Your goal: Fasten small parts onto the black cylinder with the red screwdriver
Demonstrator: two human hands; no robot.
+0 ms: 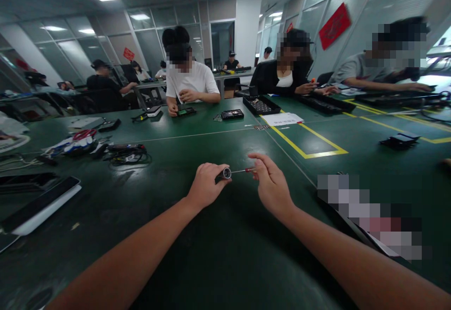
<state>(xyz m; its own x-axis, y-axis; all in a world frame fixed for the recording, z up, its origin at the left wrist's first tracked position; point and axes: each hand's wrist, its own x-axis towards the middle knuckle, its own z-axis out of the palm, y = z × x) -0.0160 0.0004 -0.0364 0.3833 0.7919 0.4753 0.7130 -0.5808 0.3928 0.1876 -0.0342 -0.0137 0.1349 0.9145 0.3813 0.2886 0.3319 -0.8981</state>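
My left hand (207, 184) is closed round a small dark cylinder (226, 173), whose round, metal-rimmed end faces me. It looks like a flashlight, but most of the body is hidden in my fingers. In my right hand (272, 182) is a small screwdriver (250, 170) with a red handle, pinched near the thumb while the index finger stretches out above it. Its thin shaft points left and reaches the side of the cylinder; whether the tip sits in a screw is too small to tell. Both hands are above the green table (225, 244).
Tangled cables (128, 154) and tools lie at left, near a black-and-white case (42, 202). A black parts tray (261, 105), a paper sheet (282, 119) and yellow tape (326, 153) are ahead. A small black item (400, 141) lies right. Several people work across the table.
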